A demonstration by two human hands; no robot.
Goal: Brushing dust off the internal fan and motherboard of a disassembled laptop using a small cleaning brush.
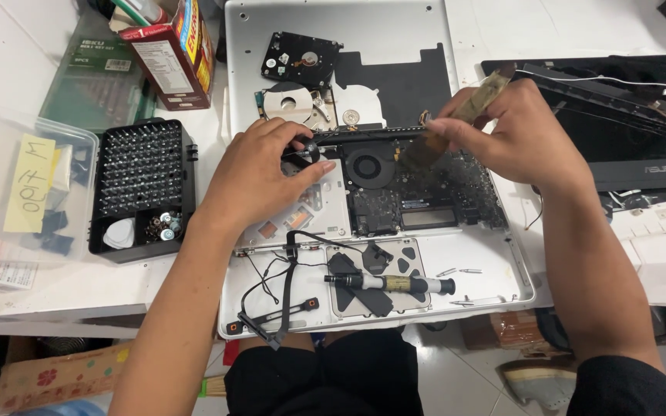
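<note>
Left hand (260, 173): centre-left of the frame, fingers curled down onto a small black part (300, 158) at the left end of the bar, pinching it.
Right hand (514, 135): upper right of centre, clenched around a brush (478, 100) with a brownish handle; bristles (418, 152) pointing down-left onto the board.
Bar (368, 132): thin, black, long axis left to right across the middle of the laptop, between the two hands; left hand at its left end, right hand just beyond its right end.
Laptop (502, 266): opened silver shell flat on the bench, centre of the frame; fan (369, 166) and dark board (425, 196) just below the bar.
Nearer hand: brush tip right of the fan, close to the bar; left hand touching the part left of the fan.
Screwdriver (391, 283): lower centre, lying left to right on the shell, apart from both hands.
Bit case (142, 189): black, left of the laptop.
Drive (301, 59): black, upper centre, on the lid.
</note>
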